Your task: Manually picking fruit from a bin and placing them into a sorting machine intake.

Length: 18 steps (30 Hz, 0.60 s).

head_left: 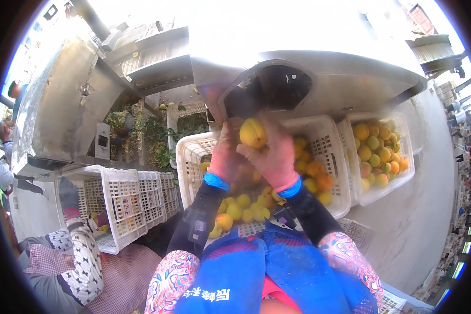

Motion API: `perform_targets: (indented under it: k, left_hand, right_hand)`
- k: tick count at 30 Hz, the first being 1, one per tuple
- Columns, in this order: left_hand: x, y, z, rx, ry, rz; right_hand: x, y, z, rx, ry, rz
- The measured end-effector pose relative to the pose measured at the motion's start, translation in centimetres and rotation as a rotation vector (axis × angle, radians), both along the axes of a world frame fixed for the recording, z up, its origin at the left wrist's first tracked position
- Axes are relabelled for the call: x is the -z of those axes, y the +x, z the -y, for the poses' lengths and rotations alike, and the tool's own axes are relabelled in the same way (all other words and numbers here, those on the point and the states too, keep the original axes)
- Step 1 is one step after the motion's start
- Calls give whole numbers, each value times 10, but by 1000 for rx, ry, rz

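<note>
Between my two gloved hands, in front of a dark opening in a metal housing, is a yellow peach. My right hand is closed on it, with the thumb across its lower front. My left hand is against its left side, fingers curled up and partly hidden behind it. Both gloves are pink, with blue bands at the wrists. Directly below stands a white slotted crate holding many yellow and orange peaches, partly covered by my forearms.
A second white crate of peaches stands at the right. The metal housing has a dark opening. At the left, a co-worker's gloved hand is by white crates. Green leaves lie behind.
</note>
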State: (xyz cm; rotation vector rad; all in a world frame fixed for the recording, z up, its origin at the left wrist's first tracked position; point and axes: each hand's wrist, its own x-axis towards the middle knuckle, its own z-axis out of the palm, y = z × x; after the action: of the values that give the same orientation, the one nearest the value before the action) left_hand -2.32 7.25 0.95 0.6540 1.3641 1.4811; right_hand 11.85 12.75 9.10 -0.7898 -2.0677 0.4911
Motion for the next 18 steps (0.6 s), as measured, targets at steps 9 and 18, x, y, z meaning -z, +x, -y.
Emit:
perform_targets:
  k: [9,18]
  left_hand:
    - [174,22,36,383,-344,-1110]
    - [195,46,-3,626,-231,-1786]
  right_hand:
    - [4,-53,-102,176,335,-27]
    - [182,68,-52,-55,-326,801]
